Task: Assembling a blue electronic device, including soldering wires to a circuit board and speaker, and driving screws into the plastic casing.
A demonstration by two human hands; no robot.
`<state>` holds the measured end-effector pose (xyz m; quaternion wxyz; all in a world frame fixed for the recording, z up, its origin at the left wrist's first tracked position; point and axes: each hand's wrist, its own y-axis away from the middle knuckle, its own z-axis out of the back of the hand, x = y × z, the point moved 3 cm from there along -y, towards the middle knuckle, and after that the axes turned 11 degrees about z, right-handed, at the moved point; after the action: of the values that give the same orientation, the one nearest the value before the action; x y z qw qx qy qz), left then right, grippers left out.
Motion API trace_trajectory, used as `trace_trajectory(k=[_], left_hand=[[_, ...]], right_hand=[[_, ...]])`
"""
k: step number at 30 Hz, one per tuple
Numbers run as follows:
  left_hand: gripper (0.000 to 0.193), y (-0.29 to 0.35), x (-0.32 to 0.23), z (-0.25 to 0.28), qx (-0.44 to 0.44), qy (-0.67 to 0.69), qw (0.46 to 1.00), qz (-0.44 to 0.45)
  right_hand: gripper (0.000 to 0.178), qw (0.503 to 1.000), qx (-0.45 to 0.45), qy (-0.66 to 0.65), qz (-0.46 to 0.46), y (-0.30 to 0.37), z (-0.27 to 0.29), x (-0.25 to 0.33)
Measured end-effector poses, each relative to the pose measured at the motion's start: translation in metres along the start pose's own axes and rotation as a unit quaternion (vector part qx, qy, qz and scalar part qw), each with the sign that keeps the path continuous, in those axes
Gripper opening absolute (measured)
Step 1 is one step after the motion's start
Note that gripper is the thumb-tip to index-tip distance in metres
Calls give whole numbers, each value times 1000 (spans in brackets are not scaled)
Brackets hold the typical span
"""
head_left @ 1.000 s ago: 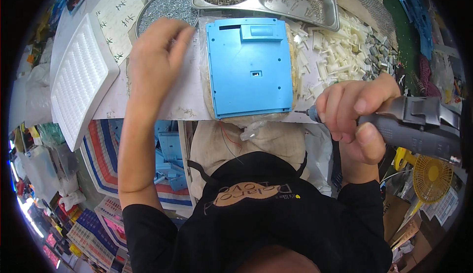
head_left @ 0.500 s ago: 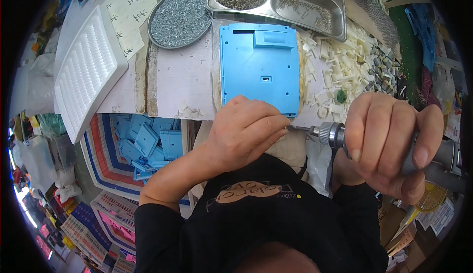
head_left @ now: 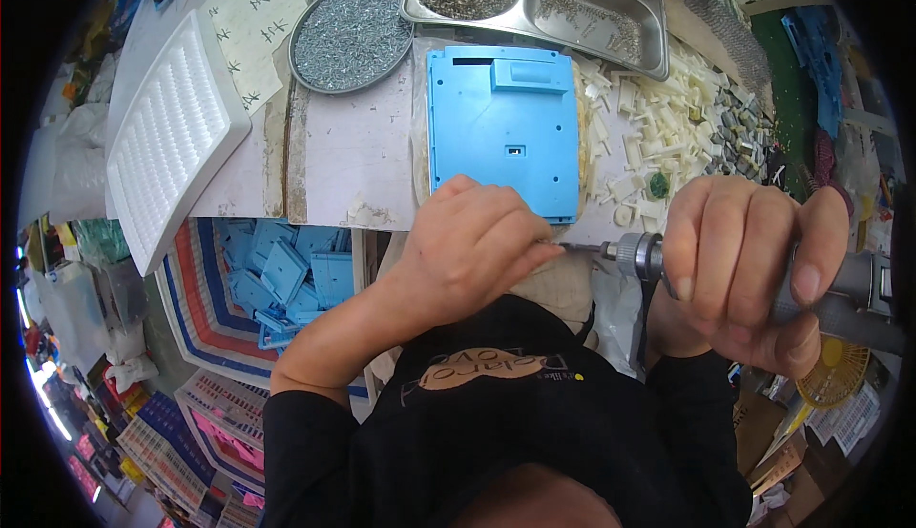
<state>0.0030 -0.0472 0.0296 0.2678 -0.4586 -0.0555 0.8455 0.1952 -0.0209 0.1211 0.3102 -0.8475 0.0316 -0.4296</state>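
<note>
My left hand (head_left: 468,247) hovers at the table's near edge, its fingertips pinched together on the tip of the bit of an electric screwdriver (head_left: 634,253). Whatever sits between the fingertips is hidden. My right hand (head_left: 744,261) is wrapped around the screwdriver's grey body, which points left. Just beyond my left hand, a light blue plastic panel (head_left: 501,127) lies flat on the worktable (head_left: 353,156).
A round dish of small screws (head_left: 351,37) and a steel compartment tray (head_left: 572,43) stand at the back. White plastic parts (head_left: 658,127) are heaped to the right. A white gridded tray (head_left: 172,137) overhangs the left. Blue panels (head_left: 286,270) lie in a bag below.
My left hand came back from the screw dish to the table's near edge and closed its fingertips on the bit. The screwdriver shifted slightly left toward it.
</note>
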Motion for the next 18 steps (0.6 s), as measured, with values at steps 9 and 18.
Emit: trace_trajectory(k=[9,18], left_hand=[[19,-31,30,24,-2,-66,998,2],[15,-29,45,6,96,-42,994,-25]], right_hand=[[29,996,-7,83,-42,30,18,-10],[31,976,-44,203,-68,41,10,-32]])
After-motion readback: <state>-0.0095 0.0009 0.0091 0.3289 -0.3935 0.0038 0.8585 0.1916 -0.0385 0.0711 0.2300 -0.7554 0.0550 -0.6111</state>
